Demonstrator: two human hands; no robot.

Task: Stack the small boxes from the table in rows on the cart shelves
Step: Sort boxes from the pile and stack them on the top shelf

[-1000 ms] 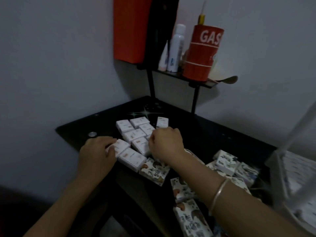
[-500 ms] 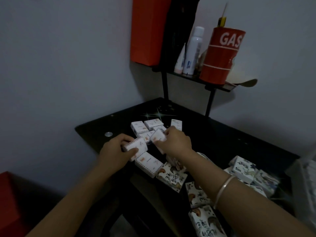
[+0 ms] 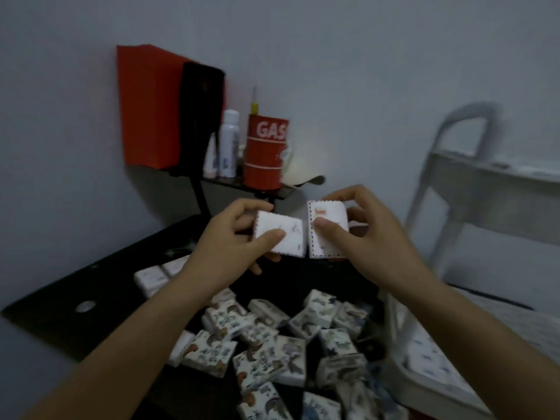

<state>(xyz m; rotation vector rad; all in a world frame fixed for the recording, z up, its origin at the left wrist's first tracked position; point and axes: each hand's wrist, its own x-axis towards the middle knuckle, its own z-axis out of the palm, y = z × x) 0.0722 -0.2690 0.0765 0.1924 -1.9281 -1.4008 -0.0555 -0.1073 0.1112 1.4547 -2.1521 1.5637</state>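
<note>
Left hand (image 3: 230,237) pinching a white box (image 3: 280,236), right hand (image 3: 372,234) gripping a second white box (image 3: 328,230) just beside it, patterned boxes (image 3: 272,344) lying below both hands.

Reaching in from 7 o'clock with the bare left forearm (image 3: 136,338), from 5 o'clock with the bare right forearm (image 3: 472,331). Pinching a small white dash-edged cardboard box (image 3: 289,227) in the left hand (image 3: 227,241), thumb on top. Gripping a second such box (image 3: 331,212) likewise in the right hand (image 3: 375,237), at 3 o'clock of the first.

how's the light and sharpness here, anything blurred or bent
Head view: dim, bluish light; left box and right box sharpest, print unreadable; pile below and cart smeared; cart posts look bowed, likely the wide lens.
</note>
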